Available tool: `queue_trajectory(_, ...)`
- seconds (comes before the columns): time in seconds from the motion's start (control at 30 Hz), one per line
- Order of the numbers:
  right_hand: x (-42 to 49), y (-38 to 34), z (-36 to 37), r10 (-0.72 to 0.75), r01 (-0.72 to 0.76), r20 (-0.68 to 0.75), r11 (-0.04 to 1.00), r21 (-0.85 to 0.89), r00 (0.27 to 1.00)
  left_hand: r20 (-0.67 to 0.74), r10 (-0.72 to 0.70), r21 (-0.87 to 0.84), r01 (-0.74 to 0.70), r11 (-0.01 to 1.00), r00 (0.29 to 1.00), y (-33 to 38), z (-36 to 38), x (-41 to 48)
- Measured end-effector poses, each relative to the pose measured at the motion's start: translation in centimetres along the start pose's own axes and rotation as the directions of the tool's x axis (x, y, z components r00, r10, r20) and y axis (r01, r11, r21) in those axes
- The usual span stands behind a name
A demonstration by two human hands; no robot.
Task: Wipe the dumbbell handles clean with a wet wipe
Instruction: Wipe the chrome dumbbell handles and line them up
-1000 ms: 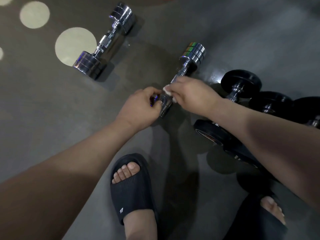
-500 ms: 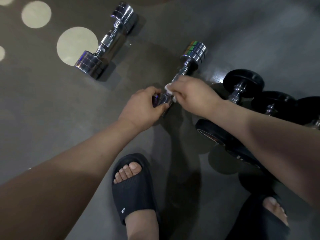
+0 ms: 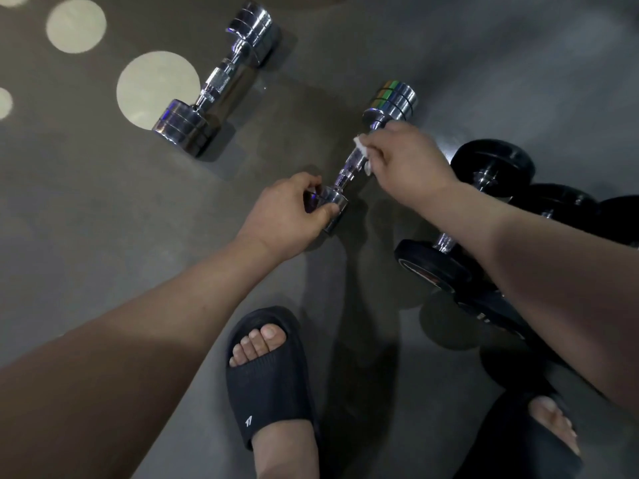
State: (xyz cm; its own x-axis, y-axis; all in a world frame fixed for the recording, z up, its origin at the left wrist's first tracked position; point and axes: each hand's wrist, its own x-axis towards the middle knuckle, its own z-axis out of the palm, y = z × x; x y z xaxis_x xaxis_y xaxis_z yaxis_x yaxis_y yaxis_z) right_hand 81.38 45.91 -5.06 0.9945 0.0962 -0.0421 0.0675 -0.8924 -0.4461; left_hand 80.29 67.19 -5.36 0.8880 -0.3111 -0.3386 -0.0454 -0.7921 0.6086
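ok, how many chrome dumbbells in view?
2. Far dumbbell lies alone upper left; near dumbbell is centre, left hand gripping its end, right hand holding wipe on handle. Arms could hide more.

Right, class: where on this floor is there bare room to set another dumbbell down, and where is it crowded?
Free: grey floor between the left hand and the lying chrome dumbbell, and beyond the held chrome dumbbell. Crowded: black round-plated dumbbells cluster beside the right hand.
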Motion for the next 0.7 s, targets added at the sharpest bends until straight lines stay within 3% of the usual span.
queue_trajectory(0.07, -0.1, -0.4, 0.6, 0.01, -0.01, -0.018, 1.0, -0.009, 1.0, 0.002, 0.002, 0.003, -0.002, 1.0, 1.0, 0.0, 0.0, 0.0)
queue_trajectory(0.17, -0.8, -1.1, 0.8, -0.127, 0.126, 0.1, 0.992, 0.013, 0.987, 0.001, -0.004, -0.012, 0.004, 1.0, 1.0, -0.2, 0.0, 0.1)
queue_trajectory(0.23, -0.2, -0.6, 0.2, -0.116, 0.116, 0.132, 0.993, 0.007, 0.984, 0.004, 0.004, 0.001, -0.004, 1.0, 1.0, -0.2, 0.0, 0.2)
queue_trajectory(0.33, 1.0, 0.3, 0.0, 0.019, -0.016, 0.035, 0.996, -0.086, 0.999, 0.012, 0.027, 0.017, -0.027, 0.999, 1.0, -0.2, 0.3, 0.1)
queue_trajectory(0.47, 0.8, -0.3, 1.1, -0.088, 0.091, 0.032, 0.986, -0.137, 0.996, 0.007, 0.024, 0.006, -0.024, 1.0, 1.0, -0.2, 0.4, 0.0)
queue_trajectory(0.57, 1.6, 0.6, 0.4, -0.028, 0.04, 0.057, 0.976, -0.213, 0.998, 0.008, 0.033, 0.016, -0.033, 0.999, 0.999, -0.2, 0.3, -0.1)
queue_trajectory(0.7, 1.5, 0.9, 1.1, 0.008, -0.016, -0.04, 0.979, -0.201, 0.999, 0.001, 0.058, 0.045, -0.058, 0.997, 0.998, 0.0, 0.4, -0.2)
